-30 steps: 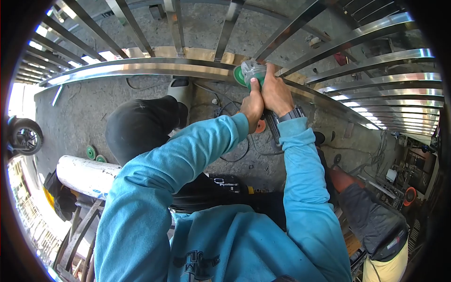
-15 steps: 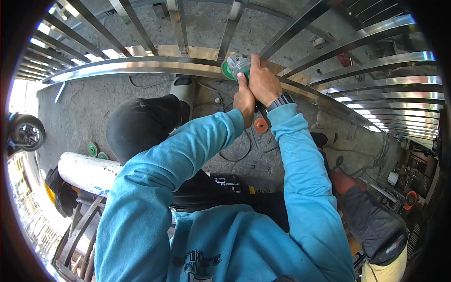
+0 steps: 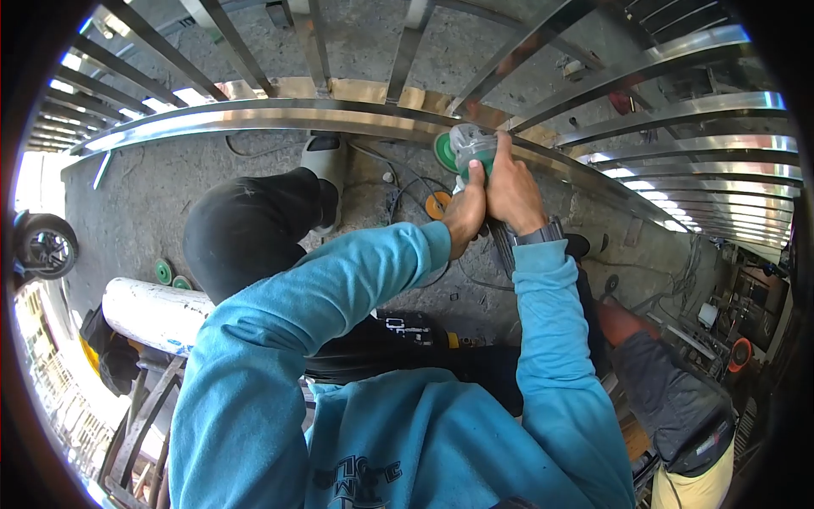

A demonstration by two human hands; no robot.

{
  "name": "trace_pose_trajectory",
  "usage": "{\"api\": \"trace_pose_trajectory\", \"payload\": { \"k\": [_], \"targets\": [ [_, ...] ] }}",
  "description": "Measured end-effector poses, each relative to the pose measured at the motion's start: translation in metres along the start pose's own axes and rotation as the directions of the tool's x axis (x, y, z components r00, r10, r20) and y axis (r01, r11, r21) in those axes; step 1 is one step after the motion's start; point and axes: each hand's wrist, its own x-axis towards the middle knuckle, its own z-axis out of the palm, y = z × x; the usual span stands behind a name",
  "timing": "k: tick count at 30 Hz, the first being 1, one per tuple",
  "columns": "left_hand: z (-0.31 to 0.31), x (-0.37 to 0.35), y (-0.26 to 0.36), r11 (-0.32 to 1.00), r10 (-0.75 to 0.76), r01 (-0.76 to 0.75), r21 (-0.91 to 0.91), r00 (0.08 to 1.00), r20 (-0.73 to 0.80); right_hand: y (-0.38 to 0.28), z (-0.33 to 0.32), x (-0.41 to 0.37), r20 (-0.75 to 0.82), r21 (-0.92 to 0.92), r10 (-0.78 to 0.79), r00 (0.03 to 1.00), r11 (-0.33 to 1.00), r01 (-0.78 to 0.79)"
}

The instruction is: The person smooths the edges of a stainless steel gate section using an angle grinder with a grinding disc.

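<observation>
Both hands grip an angle grinder (image 3: pixel 472 144) with a grey head and a green disc (image 3: pixel 444 152). My left hand (image 3: pixel 465 210) is closed around its near side, thumb pointing up along the tool. Wrapped over the body from the right is my right hand (image 3: pixel 514 188), its index finger stretched toward the head. The disc lies right at the near edge of a shiny metal rail (image 3: pixel 356 123), part of a railing with many flat bars. An orange disc (image 3: pixel 437 204) rests on the concrete floor just left of my left hand.
A power cord (image 3: pixel 407 191) curls across the floor below the rail. Green discs (image 3: pixel 164 271) lie by a white cylinder (image 3: pixel 157 312) at left. A yellow-and-black tool (image 3: pixel 415 329) sits near my legs. Another person (image 3: pixel 678 399) is close at lower right. A wheel (image 3: pixel 49 246) stands far left.
Both hands and the grinder have shifted to the right along the rail and slightly toward me. The orange disc, partly behind the hands before, now shows to their left.
</observation>
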Motion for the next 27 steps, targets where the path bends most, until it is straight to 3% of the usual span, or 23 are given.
{"api": "trace_pose_trajectory", "payload": {
  "k": [2, 5, 10, 13, 15, 19, 27],
  "targets": [
    [-0.001, 0.020, -0.003, 1.000, -0.017, 0.017, 0.008, 1.000, 0.015, 0.003, -0.002, 0.004, -0.006, 0.004, 0.016, 1.000, 1.000, -0.016],
    [-0.004, 0.033, 0.003, 0.991, 0.090, -0.086, 0.100, 0.995, -0.037, 0.005, -0.001, 0.017, -0.070, 0.035, -0.029, 0.997, 0.999, 0.032],
    [-0.014, 0.036, 0.013, 0.993, 0.088, -0.079, 0.084, 0.990, -0.114, -0.004, 0.008, 0.036, -0.051, 0.070, -0.017, 0.999, 0.997, 0.021],
    [-0.022, 0.035, 0.013, 0.995, 0.097, -0.091, 0.045, 0.984, -0.151, -0.012, 0.013, 0.045, -0.087, 0.078, -0.099, 0.991, 0.991, 0.106],
    [-0.027, 0.040, 0.013, 0.975, 0.157, -0.180, -0.133, 0.973, -0.167, -0.019, 0.014, 0.051, -0.067, 0.074, -0.106, 0.992, 0.991, 0.111],
    [-0.034, 0.047, 0.017, 0.955, 0.167, -0.222, -0.195, 0.950, -0.265, -0.035, 0.013, 0.060, -0.044, 0.033, -0.119, 0.992, 0.992, 0.120],
    [-0.042, 0.046, 0.025, 0.967, 0.141, -0.188, -0.171, 0.956, -0.256, -0.040, 0.017, 0.063, -0.050, 0.030, -0.071, 0.996, 0.997, 0.072]
  ]
}}
